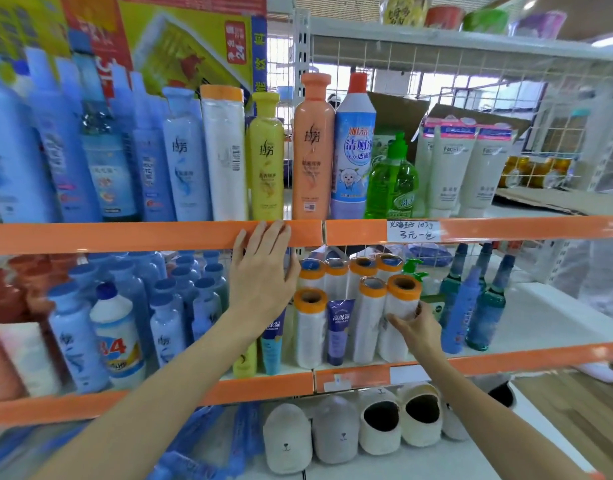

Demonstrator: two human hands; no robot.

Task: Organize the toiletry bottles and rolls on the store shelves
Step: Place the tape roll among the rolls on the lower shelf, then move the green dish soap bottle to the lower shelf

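**Hands at the middle shelf, right one on a roll**

Right hand [416, 327] grips a white roll [400, 317] with an orange top, fingers [397, 322] curled round its lower half. The roll stands at the near right end of a cluster of like rolls [336, 296] on the middle shelf [506, 362], tilted slightly left. A purple tube [338, 330] stands between two near rolls.

Left hand [263, 271] is raised, fingers straight and spread, tips resting on the orange edge strip [125, 237] of the upper shelf. It holds nothing.

Upper shelf, left to right: blue bottles [66, 150], a pale blue bottle [184, 157], a white roll with barcode [225, 157], yellow bottle [267, 157], orange bottle [313, 150], a red-capped cleaner bottle [353, 150], green pump bottle [393, 181], white facial tubes [464, 168].

Middle shelf left: blue bottles and a white bottle marked 84 [119, 341]. Right of the rolls: dark blue-green bottles [485, 303].

A handwritten price label [414, 231] sits on the strip. Bottom shelf: grey and cream slippers [350, 427].
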